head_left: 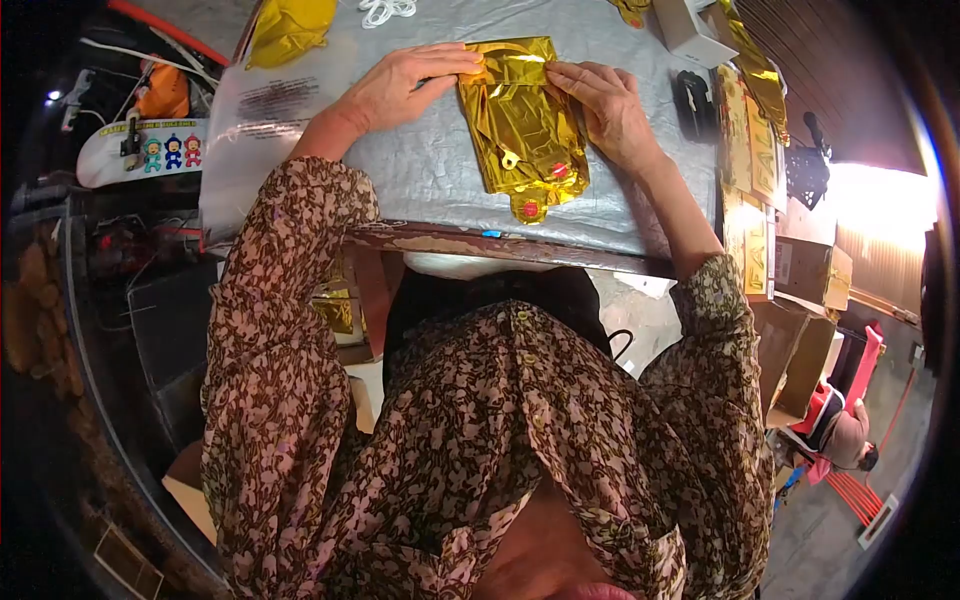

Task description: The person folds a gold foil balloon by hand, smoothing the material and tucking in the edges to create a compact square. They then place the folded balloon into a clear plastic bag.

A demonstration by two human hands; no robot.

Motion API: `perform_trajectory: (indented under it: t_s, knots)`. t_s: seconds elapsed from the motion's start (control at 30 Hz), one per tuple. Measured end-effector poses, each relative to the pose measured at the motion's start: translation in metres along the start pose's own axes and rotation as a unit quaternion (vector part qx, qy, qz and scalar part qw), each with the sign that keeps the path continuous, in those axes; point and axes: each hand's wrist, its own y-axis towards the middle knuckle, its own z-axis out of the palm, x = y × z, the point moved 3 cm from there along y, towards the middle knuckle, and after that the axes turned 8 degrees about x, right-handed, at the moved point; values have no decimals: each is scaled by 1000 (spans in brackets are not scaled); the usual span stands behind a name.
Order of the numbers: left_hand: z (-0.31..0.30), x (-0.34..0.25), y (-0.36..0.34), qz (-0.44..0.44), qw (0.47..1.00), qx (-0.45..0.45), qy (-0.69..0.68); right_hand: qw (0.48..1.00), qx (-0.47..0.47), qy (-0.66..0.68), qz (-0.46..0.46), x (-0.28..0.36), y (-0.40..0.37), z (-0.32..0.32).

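Observation:
A shiny gold foil balloon (525, 125) lies flat and folded on the grey-covered table, close to its front edge. Small tabs with red marks show at its lower end. My left hand (415, 80) pinches the top left edge of the foil, fingers pressed together. On the other side, my right hand (605, 105) grips the upper right edge with thumb and fingers. A folded band of foil runs across the top between both hands. What lies beneath the fingertips is hidden.
Another gold foil piece (292, 30) lies at the table's far left, near a coil of white string (386, 10). A white box (693, 30) and a black object (692, 100) are at the right. Cardboard boxes (795, 350) stand beyond, with another person (848, 440) farther off.

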Motion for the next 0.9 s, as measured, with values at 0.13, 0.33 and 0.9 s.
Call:
perform_trajectory:
  t_s: [0.13,0.33,0.9]
  knots:
    - [-2,0,2,-32,999,8,-21,1000,-4,3,-1,1,2,0]
    - [-8,-4,8,-6,1000,-28,7,1000,-6,12,-3,-6,6,8]
    - [-6,-1,15,-60,997,-41,-24,998,-11,57,-2,-3,11,0]
